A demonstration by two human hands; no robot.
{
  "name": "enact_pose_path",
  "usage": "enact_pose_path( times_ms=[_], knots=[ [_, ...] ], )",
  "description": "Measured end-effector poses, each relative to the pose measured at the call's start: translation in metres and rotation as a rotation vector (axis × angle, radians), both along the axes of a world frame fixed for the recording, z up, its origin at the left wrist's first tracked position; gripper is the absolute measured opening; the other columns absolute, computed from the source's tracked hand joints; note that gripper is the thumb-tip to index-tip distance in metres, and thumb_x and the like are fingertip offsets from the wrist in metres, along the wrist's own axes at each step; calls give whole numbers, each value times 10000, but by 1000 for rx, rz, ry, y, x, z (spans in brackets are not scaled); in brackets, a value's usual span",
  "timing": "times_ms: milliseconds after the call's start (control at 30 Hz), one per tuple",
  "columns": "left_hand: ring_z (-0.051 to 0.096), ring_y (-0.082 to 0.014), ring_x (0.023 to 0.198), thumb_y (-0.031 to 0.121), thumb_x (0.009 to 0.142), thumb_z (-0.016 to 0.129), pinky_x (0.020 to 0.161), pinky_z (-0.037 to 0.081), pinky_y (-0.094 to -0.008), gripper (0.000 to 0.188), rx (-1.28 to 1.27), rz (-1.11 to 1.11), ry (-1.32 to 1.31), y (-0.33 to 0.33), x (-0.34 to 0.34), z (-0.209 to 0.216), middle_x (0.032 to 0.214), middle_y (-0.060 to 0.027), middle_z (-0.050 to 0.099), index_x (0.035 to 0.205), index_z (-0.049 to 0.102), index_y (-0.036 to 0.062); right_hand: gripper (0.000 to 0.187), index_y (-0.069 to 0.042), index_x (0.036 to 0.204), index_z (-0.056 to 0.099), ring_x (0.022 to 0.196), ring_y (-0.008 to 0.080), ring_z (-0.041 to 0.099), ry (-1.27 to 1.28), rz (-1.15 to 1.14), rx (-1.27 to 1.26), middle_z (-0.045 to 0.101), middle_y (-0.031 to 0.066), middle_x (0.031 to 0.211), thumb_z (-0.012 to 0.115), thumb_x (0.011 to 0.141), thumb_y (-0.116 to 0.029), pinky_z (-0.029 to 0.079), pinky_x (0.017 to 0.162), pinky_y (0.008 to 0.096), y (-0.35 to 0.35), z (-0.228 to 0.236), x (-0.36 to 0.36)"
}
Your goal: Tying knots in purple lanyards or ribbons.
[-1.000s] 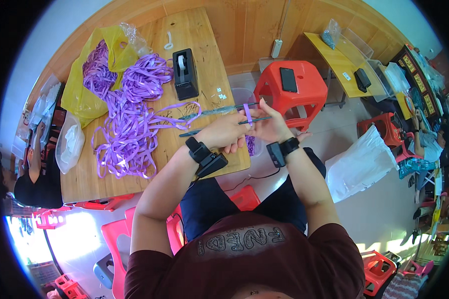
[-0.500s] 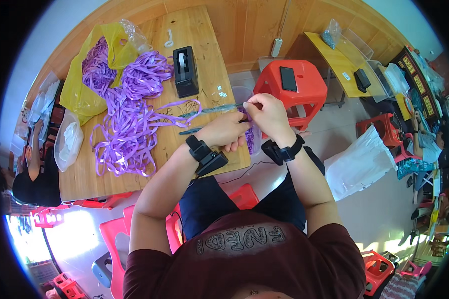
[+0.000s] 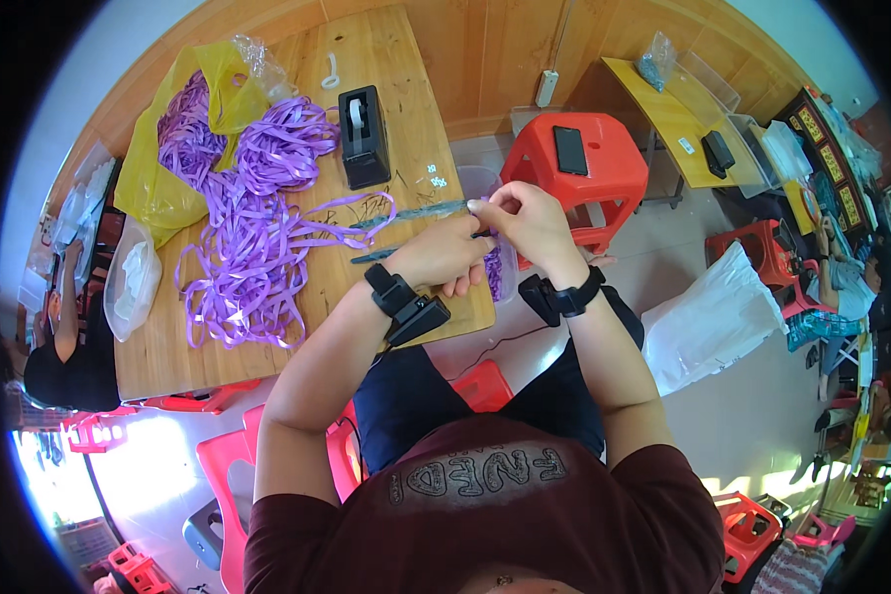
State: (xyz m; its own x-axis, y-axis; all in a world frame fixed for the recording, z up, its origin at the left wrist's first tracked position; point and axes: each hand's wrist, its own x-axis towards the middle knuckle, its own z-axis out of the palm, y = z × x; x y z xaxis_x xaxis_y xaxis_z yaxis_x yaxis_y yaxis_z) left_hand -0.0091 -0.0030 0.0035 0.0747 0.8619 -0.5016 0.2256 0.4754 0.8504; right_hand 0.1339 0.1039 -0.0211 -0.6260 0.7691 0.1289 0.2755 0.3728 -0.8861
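At the table's right edge my left hand (image 3: 444, 254) rests with its fingers curled; a small dark bit shows by its fingertips, but what it grips is hidden. Just to its right, my right hand (image 3: 527, 220) is closed in a pinch, thumb and forefinger meeting near the end of a grey-green strip (image 3: 421, 214) fixed along the tabletop. What sits in the pinch is too small to name. A loop of purple ribbon (image 3: 391, 210) runs over the strip from a large tangled heap of ribbon (image 3: 238, 262). Below my hands, a clear plastic box (image 3: 506, 282) holds purple pieces.
A black tape dispenser (image 3: 364, 139) stands beyond the ribbon, near a yellow plastic bag (image 3: 148, 183) with more ribbon. To the right is a red stool (image 3: 614, 158) bearing a phone (image 3: 570, 150). A white sack (image 3: 713, 317) lies on the floor. Other people sit at both sides.
My right hand has shifted very slightly left, with its thumb and forefinger still pinched. My left hand stays nearly in place, and the ribbon heap looks the same.
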Motion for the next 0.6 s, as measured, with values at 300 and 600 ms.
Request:
enact_pose_path(
  times_ms=[300, 600],
  knots=[
    [545, -109, 438, 243, 1027, 471, 360, 399, -240, 333, 14, 0, -9, -1, 1, 0, 679, -48, 579, 1245, 484, -8, 115, -45, 936, 704, 775, 109, 625, 217, 59, -652, 689, -2, 847, 706, 888, -150, 486, 757, 249, 20, -26, 11],
    [549, -100, 452, 235, 1036, 445, 365, 399, -232, 318, 9, -20, -28, -1, 0, 1, 689, -47, 575, 1252, 486, 5, 232, -95, 1095, 659, 927, 169, 654, 422, 343, -1518, 691, 40, 1019, 615, 973, -288, 537, 816, 346, 31, -59, 7]
  ],
)
